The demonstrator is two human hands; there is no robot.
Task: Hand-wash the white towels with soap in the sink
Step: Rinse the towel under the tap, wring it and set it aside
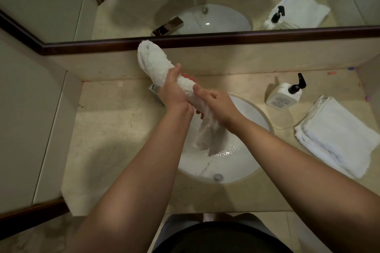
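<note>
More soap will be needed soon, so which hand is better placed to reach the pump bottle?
The right hand: the soap bottle stands on the counter to its right, beyond the sink. The left hand grips the towel on the far side.

Dim warm light, soft shadows on the counter [115, 121], wide-angle bending at edges, slight blur

Over the sink [253, 162], the left hand [172, 93] and right hand [216, 102] grip a twisted wet towel [156, 63], with a soap bottle [282, 93] and folded towels [337, 135] on the counter [107, 121] beside it.
</note>
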